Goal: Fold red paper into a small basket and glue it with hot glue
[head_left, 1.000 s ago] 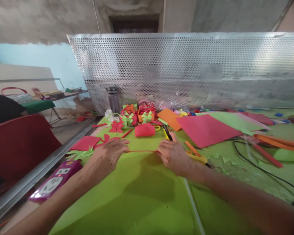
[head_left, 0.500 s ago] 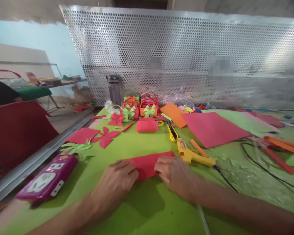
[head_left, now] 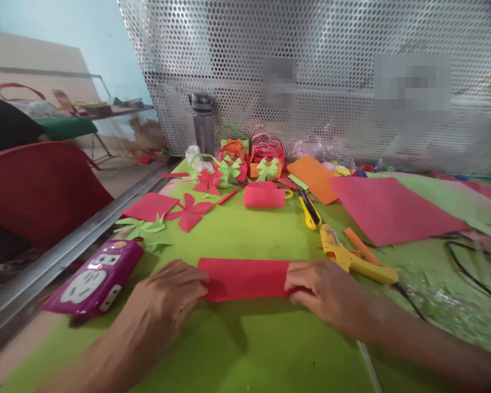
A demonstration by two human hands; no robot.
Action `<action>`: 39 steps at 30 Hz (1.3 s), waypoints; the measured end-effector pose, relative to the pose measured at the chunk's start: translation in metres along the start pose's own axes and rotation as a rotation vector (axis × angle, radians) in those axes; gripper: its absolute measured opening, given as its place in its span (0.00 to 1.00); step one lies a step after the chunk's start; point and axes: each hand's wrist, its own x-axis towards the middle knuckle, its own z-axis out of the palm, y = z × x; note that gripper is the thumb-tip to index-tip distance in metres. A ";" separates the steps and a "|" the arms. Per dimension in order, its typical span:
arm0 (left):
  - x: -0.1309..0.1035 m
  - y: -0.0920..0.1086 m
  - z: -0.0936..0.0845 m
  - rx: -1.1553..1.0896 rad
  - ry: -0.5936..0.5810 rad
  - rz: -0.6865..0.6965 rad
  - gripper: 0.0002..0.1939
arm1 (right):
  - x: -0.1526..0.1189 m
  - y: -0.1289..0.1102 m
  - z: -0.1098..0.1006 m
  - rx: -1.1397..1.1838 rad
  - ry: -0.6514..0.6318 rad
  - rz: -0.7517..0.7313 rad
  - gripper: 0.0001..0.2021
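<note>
A folded strip of red paper (head_left: pixel 245 279) lies level just above or on the green work surface (head_left: pixel 245 355). Its left end is pinched by my left hand (head_left: pixel 174 292), its right end by my right hand (head_left: pixel 321 292). The fingers of both hands are pressed together on the paper. Beyond it stands a curled red paper piece (head_left: pixel 264 196). A yellow glue gun (head_left: pixel 354 260) lies to the right of my right hand, beside a yellow cutter (head_left: pixel 310 210).
A purple power strip (head_left: pixel 94 281) lies at the left. Red paper petals (head_left: pixel 190 212), small paper baskets (head_left: pixel 265 161) and a bottle (head_left: pixel 203 125) are farther back. Large red paper (head_left: pixel 396 210) and a black cable (head_left: pixel 470 273) are at the right. A person sits at far left.
Both hands have moved apart to the ends of the red strip, which now shows longer and straighter between them. The camera view has tilted down and shifted a little left.
</note>
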 end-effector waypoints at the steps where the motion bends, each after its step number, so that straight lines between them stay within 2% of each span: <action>1: -0.002 -0.001 0.000 -0.048 -0.017 -0.026 0.14 | 0.000 -0.001 -0.001 -0.005 -0.006 0.023 0.07; 7: 0.001 -0.001 -0.002 -0.274 -0.101 -0.226 0.12 | 0.004 -0.003 -0.010 0.030 -0.028 0.190 0.10; 13: 0.000 0.003 0.000 -0.233 -0.062 -0.344 0.12 | 0.006 -0.004 -0.010 0.025 -0.034 0.285 0.10; 16: -0.001 0.003 0.004 -0.224 -0.038 -0.376 0.08 | 0.006 -0.003 -0.009 0.049 -0.037 0.311 0.09; 19: -0.004 0.003 0.008 -0.205 -0.031 -0.421 0.04 | 0.005 -0.002 -0.007 0.032 -0.104 0.334 0.09; 24: -0.012 0.004 0.013 -0.063 0.063 -0.327 0.09 | 0.006 0.003 -0.002 -0.040 -0.188 0.341 0.10; 30: -0.015 0.007 0.014 0.051 0.072 -0.226 0.10 | 0.007 0.005 0.004 -0.097 -0.205 0.339 0.13; 35: -0.013 0.003 0.008 -0.029 0.034 -0.238 0.15 | 0.008 0.005 0.002 -0.065 -0.230 0.298 0.13; 39: -0.015 -0.003 0.008 -0.101 0.021 -0.266 0.17 | 0.009 0.007 -0.007 0.019 -0.250 0.348 0.07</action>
